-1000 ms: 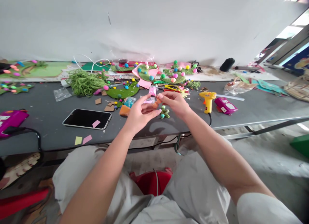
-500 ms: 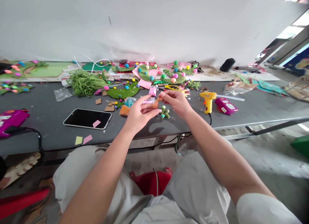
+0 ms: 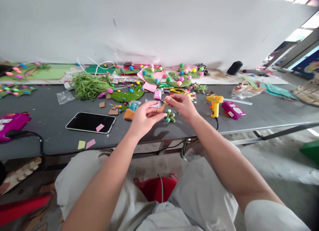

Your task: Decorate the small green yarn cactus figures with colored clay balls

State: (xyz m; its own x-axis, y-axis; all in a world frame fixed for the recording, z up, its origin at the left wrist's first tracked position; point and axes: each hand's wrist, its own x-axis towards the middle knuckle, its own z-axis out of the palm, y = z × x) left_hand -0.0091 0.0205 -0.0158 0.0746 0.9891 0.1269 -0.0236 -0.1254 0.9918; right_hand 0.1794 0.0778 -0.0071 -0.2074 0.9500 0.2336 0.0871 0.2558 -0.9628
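Over the middle of the grey table, my left hand (image 3: 147, 117) holds a small lump of orange modelling clay (image 3: 161, 107) between thumb and fingers. My right hand (image 3: 181, 105) pinches the clay's upper end, and the piece stretches thin between the two hands. Just below the fingers lies a small green fuzzy figure (image 3: 170, 116) with pale pom-poms. An orange packet (image 3: 129, 114) rests beside my left hand, near a blue packet (image 3: 135, 105). Beyond the hands lies a pink packet (image 3: 158, 94).
A yellow glue gun (image 3: 214, 104) and a purple box (image 3: 233, 110) lie to the right. On the left are a phone (image 3: 84, 122), a green yarn bundle (image 3: 87, 84) and another purple box (image 3: 13, 124). Green leaf shapes with pom-poms (image 3: 128, 94) line the back.
My right fingers have drawn slightly up and away from my left hand, stretching the orange clay. My left hand stays nearly in place, its index finger lowered a little.
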